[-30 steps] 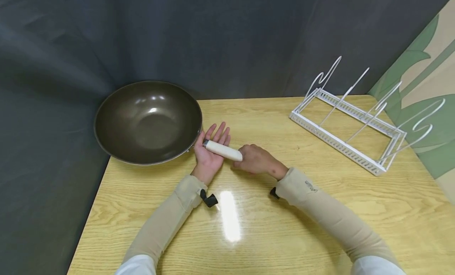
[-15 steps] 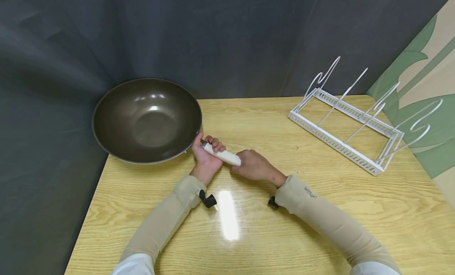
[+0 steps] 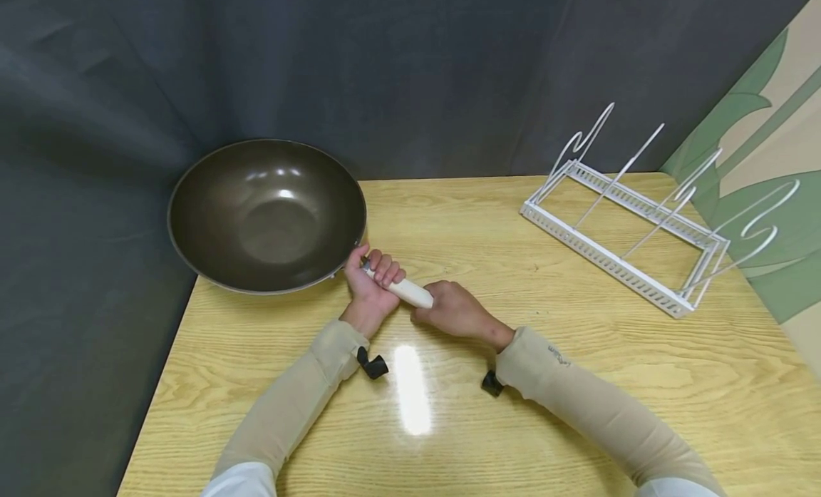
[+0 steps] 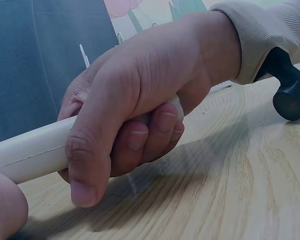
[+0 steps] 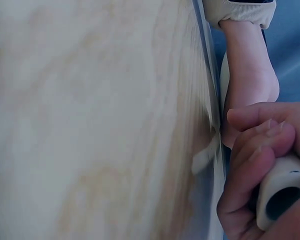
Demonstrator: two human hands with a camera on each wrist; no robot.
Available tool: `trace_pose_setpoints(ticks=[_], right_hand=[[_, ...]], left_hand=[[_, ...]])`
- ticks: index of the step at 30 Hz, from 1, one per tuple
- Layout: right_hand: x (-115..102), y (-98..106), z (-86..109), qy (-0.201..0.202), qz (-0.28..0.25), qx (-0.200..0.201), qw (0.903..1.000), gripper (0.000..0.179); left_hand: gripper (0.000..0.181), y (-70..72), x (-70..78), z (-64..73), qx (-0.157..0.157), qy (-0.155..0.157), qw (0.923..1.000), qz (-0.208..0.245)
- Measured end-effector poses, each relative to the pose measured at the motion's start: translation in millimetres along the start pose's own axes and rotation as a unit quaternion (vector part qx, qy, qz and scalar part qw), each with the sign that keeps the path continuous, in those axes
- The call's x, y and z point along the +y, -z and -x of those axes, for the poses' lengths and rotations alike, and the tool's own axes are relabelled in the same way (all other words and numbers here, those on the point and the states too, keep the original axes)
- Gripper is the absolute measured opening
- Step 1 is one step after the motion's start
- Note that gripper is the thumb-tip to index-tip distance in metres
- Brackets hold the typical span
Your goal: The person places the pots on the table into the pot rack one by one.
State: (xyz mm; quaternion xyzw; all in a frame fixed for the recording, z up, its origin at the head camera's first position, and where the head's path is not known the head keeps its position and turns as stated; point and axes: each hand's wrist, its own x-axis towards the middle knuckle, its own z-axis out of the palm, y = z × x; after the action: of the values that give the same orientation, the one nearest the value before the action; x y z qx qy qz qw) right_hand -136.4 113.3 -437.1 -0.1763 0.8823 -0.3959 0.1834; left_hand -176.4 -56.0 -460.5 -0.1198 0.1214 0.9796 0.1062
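Note:
A wide dark-brown wok (image 3: 276,233) lies at the left in the head view, its inside facing up and its cream handle (image 3: 412,293) pointing toward the lower right. My left hand (image 3: 373,286) wraps its fingers round the handle close to the wok's rim. At the handle's free end, my right hand (image 3: 454,309) grips it. In the left wrist view, the right hand's fingers (image 4: 136,141) curl under the pale handle. The handle's hollow end shows inside my right hand (image 5: 252,165) in the right wrist view. Both palms hide part of the handle.
A white wire rack (image 3: 603,260) with upright dividers stands at the right of the wooden table (image 3: 449,426). Dark cloth (image 3: 436,76) hangs behind and to the left, close to the wok. A leaf-patterned surface (image 3: 789,233) borders the table at far right.
My left hand's fingers, straight under the handle a second ago, have curled round it. The handle's end and my right hand have moved slightly toward me.

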Motion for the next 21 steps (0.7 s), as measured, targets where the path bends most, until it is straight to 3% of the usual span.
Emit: trace_pose_setpoints(ticks=[10,21], right_hand=[[-1,-2,0.2,-0.015,-0.014,0.010,0.9997,0.014],[1,-14,5.8,-0.019,-0.080,0.013,0.9965,0.010]], left_hand=[[0.049,0.7,1.3,-1.0,-0.021,0.003,0.9998,0.005],[0.049,1.0,2.3,4.8,-0.009,0.008,0.9996,-0.024]])
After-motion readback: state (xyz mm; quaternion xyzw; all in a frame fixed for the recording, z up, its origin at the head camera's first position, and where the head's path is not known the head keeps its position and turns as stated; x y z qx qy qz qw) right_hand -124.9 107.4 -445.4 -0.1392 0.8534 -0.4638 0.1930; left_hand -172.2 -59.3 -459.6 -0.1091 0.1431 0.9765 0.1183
